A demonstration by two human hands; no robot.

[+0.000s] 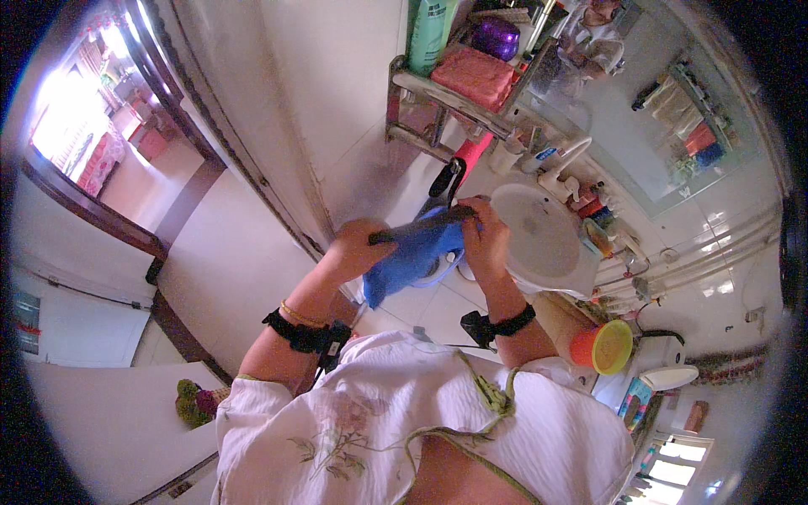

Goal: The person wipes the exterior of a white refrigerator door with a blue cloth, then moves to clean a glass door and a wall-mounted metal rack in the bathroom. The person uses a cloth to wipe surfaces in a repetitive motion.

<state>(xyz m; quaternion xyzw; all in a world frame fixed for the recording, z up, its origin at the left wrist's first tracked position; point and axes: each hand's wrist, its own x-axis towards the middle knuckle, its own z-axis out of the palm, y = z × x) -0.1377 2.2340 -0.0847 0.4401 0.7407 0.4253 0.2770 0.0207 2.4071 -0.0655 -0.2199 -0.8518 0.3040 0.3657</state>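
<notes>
Between my two hands a blue cloth item with a dark band [416,249] is stretched and hangs down. My left hand [363,249] grips the left end of the dark band, and my right hand [486,233] pinches its right end. The cloth's lower corner dangles over the tiled floor. Just right of my right hand is the white washbasin [536,240]. Behind the cloth are a blue-rimmed basin, partly hidden, and a black handle [447,180]. Each wrist wears a black strap with a small device.
A shelf rack [442,101] with a folded red towel [473,77] and a green bottle [429,38] stands ahead. The faucet [562,180] and mirror [631,126] are at the right, above an orange and yellow bucket [612,347]. A doorway [158,240] opens at the left.
</notes>
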